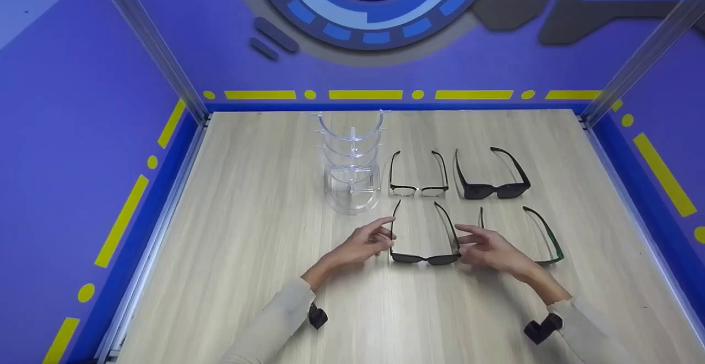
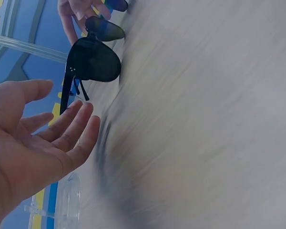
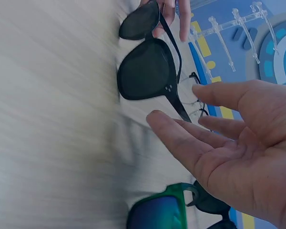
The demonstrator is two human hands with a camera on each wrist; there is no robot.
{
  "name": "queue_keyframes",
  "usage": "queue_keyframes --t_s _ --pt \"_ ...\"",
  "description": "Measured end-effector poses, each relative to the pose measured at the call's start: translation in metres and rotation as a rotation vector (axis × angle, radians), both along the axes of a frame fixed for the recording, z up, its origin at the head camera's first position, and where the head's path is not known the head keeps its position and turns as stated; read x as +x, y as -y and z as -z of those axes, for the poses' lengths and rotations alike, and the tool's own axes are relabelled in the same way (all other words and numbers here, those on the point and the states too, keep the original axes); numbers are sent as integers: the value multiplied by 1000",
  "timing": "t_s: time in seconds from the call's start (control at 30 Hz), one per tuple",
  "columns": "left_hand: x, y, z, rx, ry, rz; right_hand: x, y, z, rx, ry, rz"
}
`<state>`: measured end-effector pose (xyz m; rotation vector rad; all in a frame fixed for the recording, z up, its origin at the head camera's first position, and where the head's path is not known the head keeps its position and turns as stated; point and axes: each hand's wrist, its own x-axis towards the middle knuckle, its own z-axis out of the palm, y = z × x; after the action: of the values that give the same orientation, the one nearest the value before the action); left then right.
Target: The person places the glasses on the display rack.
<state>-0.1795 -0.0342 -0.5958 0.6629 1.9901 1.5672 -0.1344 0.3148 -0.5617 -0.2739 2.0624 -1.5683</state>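
A pair of black sunglasses (image 1: 406, 258) lies with its temples unfolded, lenses towards me, between my two hands. My left hand (image 1: 361, 244) is at its left temple, fingers loosely extended; in the left wrist view the thumb stands apart from the dark lens (image 2: 96, 62). At the opposite temple is my right hand (image 1: 493, 249), its thumb and fingers spread around the side of the frame in the right wrist view, near the lens (image 3: 148, 71). Whether the fingertips touch the temples I cannot tell. Green-framed sunglasses (image 1: 552, 240) with mirrored lenses (image 3: 159, 214) lie right of the right hand.
A clear tiered eyewear stand (image 1: 353, 146) rises behind the left hand. Black-topped eyeglasses (image 1: 435, 188) and thick black sunglasses (image 1: 480, 191) lie farther back, temples unfolded. The wooden tabletop (image 1: 248, 215) is bounded by blue-purple panels (image 1: 66, 132) at the back and sides.
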Motion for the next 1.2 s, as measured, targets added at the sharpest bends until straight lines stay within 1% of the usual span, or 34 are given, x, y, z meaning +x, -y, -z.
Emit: queue_keyframes --t_s 0.1,0.23,0.4,0.6,0.83,0.93,1.03,1.2 --pt "2 0 1 34 51 -29 1 1 2 -23 14 18" --pt "3 2 1 48 103 -56 -1 5 6 -61 37 40" --pt "9 5 -1 60 139 -87 -2 11 12 -146 88 55" --pt "10 0 1 66 148 -113 1 8 20 -171 131 98" --pt "13 -9 3 34 128 -153 5 1 23 -226 142 88" --pt "15 -13 2 33 149 -173 6 -1 22 -222 134 93" --pt "16 -16 2 57 172 -203 7 -1 20 -198 122 95" --pt "19 -19 1 90 201 -242 7 -1 16 -170 128 108"
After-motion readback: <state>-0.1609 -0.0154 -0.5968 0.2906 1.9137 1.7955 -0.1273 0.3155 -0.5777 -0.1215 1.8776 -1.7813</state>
